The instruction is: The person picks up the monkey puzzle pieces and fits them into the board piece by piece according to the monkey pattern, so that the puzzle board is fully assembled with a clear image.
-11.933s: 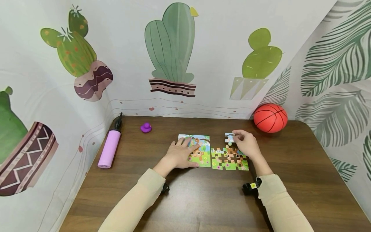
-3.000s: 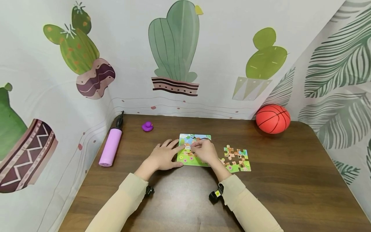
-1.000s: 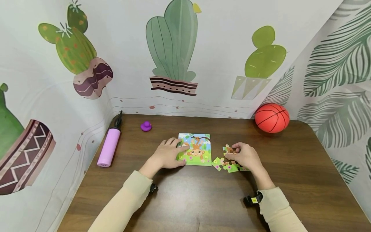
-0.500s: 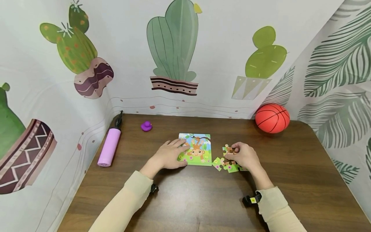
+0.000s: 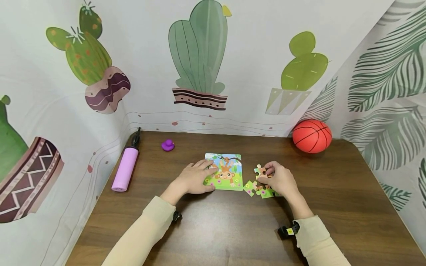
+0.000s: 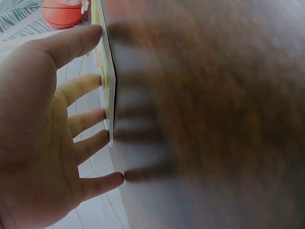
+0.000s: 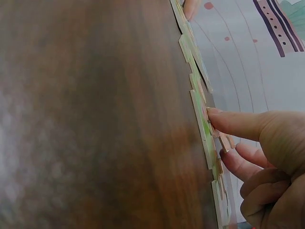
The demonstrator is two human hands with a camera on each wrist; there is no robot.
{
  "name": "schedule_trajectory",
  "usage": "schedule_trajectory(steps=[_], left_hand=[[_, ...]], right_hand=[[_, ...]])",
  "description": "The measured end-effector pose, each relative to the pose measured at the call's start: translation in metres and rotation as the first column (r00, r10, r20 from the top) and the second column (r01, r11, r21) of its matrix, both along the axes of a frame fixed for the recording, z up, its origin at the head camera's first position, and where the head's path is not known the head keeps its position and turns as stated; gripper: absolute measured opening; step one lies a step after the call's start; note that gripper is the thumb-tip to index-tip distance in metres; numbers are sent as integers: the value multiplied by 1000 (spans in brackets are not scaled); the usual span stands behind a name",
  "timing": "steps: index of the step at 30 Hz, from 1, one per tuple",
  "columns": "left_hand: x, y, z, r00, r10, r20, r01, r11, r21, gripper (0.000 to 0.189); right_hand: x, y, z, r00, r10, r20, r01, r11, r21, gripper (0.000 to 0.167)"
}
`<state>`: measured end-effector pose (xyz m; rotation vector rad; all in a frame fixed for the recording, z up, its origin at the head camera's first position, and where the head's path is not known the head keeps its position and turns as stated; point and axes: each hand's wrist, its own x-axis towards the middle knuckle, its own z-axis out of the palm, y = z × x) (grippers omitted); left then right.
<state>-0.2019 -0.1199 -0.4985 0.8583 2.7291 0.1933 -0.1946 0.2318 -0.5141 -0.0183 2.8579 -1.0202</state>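
In the head view my left hand (image 5: 196, 178) rests with spread fingers on the left edge of a square monkey-picture puzzle board (image 5: 229, 180). The left wrist view shows those fingers (image 6: 82, 89) straight, several tips against the board's edge. To the right of the board, my right hand (image 5: 282, 178) pinches a jigsaw piece (image 5: 260, 171) with brown and green print between thumb and fingers. Part of that piece lies behind the fingers. Loose jigsaw pieces (image 5: 264, 193) with green print and flowers lie just below the hand, some hidden by it. In the right wrist view the pinching thumb (image 7: 233, 123) is near the pieces' edges.
A red basketball (image 5: 311, 136) sits at the table's back right corner. A purple rubber duck (image 5: 168, 145) and a pink hand pump (image 5: 125, 169) stand at the back left and left. A cactus-print cloth (image 5: 253, 66) hangs behind the wooden table (image 5: 213, 229).
Since the earliest frame, the loose pieces beside the board have become fewer and the right hand has gone to the board and back. Lately the pinched piece has shifted slightly left; the left hand stays.
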Motion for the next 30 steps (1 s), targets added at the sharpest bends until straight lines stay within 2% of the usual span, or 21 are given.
schedule_trajectory(steps=[13, 21, 26, 30], left_hand=[[1, 1, 2, 1000, 1, 4, -2, 1000, 21, 71], [1, 1, 0, 1000, 6, 4, -6, 1000, 19, 71], [1, 1, 1, 1000, 1, -2, -1, 1000, 27, 71], [1, 0, -1, 1000, 2, -10, -2, 1000, 13, 71]], right_hand=[[1, 2, -1, 998, 39, -47, -40, 999, -13, 54], [4, 1, 1, 999, 14, -44, -16, 999, -31, 47], [5, 2, 2, 997, 5, -75, -8, 999, -36, 40], [4, 5, 1, 997, 10, -83, -17, 997, -74, 33]])
